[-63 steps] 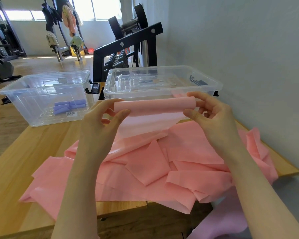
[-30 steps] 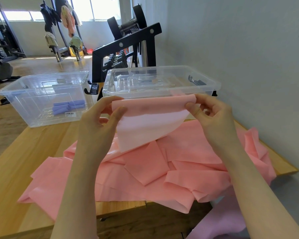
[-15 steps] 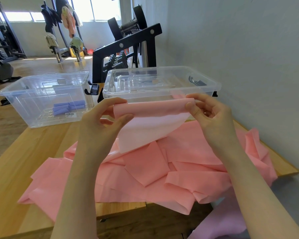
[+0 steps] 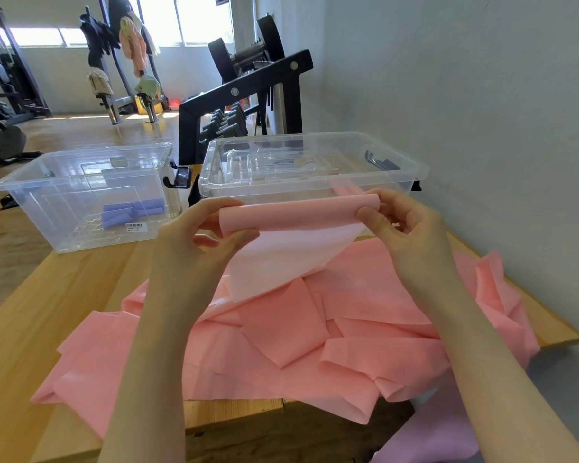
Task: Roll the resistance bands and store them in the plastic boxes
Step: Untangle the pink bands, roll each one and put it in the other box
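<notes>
- Head view, hands: the left hand [image 4: 194, 242] pinches one end of the roll [image 4: 298, 215] and the right hand [image 4: 405, 225] pinches the other, thumbs toward the person and fingers curled behind – a grip at both ends likely keeps the turns even across the band's width
- Head view, band [image 4: 281, 329]: the roll is held up in the air, above the table [image 4: 47, 312] and just in front of the right box [image 4: 311, 175]; a pale sheet hangs from it down to the heap, so only a short length looks wound and most of the pink band lies loose in folds on the table, one end spilling over the near edge
- Head view, why lifted: held high, the free length hangs flat under its own weight, which probably helps it feed without creases
- Head view, boxes: the right box carries its lid, so it would need opening before anything goes in – the left box [image 4: 81, 195] stands open, well to the left, with blue rolls [image 4: 131, 210] on its floor, which suggests where finished rolls go
- Head view, elsewhere: a lilac band [image 4: 448, 439] shows below the table edge at lower right; a dumbbell rack [image 4: 241, 95] stands behind the boxes
</notes>
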